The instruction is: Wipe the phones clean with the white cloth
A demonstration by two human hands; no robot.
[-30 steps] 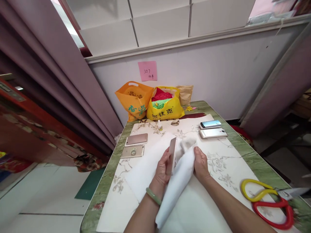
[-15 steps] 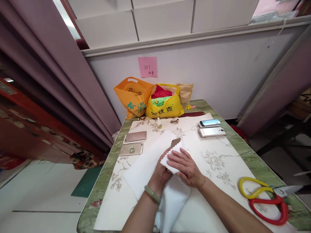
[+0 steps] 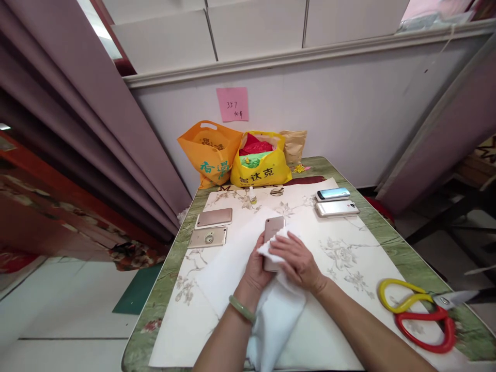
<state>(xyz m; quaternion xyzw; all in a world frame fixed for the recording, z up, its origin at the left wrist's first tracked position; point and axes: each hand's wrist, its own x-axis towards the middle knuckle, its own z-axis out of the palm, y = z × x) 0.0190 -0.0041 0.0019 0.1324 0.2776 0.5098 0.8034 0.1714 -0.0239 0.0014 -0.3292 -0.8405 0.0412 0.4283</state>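
My left hand [image 3: 256, 269], with a green bangle [image 3: 242, 309] on its wrist, is wrapped round a gold-pink smartphone [image 3: 275, 225] held over the middle of the table, its back facing up. Pressed over the phone's middle is a white cloth [image 3: 276, 245], which my right hand [image 3: 296, 261] grips with its fingers laid across it. The phone's top and part of its lower end show; the cloth hides the rest. A larger white sheet of cloth [image 3: 228, 271] spreads beneath my hands and hangs in folds toward my body.
Two phones, one gold with a ring [image 3: 207, 237] and one pinkish [image 3: 214, 217], lie at left. Two more, blue-screened [image 3: 333, 194] and silver [image 3: 337, 208], lie at right. Scissors [image 3: 424, 310] rest near the right edge. A small bottle [image 3: 252, 195], orange bag [image 3: 215, 150] and yellow bag [image 3: 259, 170] stand behind.
The right hand and cloth have shifted over the phone, baring more of its back. The phone now points more straight away from me. The view has tilted slightly.
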